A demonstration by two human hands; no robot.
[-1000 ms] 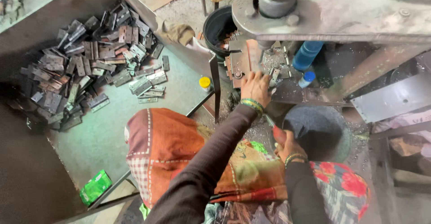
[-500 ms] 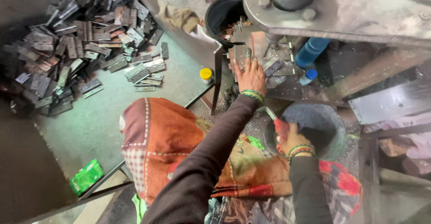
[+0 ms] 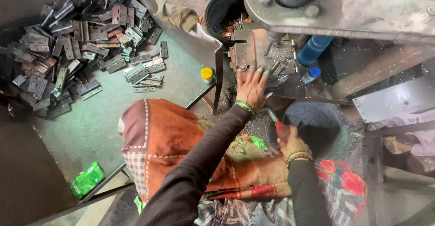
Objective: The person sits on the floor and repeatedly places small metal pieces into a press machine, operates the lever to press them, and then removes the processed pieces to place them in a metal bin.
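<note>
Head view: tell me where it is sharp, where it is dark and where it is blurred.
Head view: the hinge pile on the green table is sharp under even light; the left edge falls into deep shadow; the left hand at the press bed is slightly soft; the right hand by the grey bowl is clear; the press arm shows dull glare; edges bend from the wide lens.

I log grey and rust-brown metal hinges [image 3: 81, 40] heaped far left on a pale green tray [image 3: 104, 131]. Near them sits a yellow-capped bottle [image 3: 207, 75]. A bright green packet [image 3: 87, 179] lies near left. The lap cloth [image 3: 158, 140] is rust-red with white check borders. Far right: blue bottle [image 3: 315, 48]. Left hand [image 3: 252, 86] wears green bangles; right hand [image 3: 293, 142], red-green ones.
</note>
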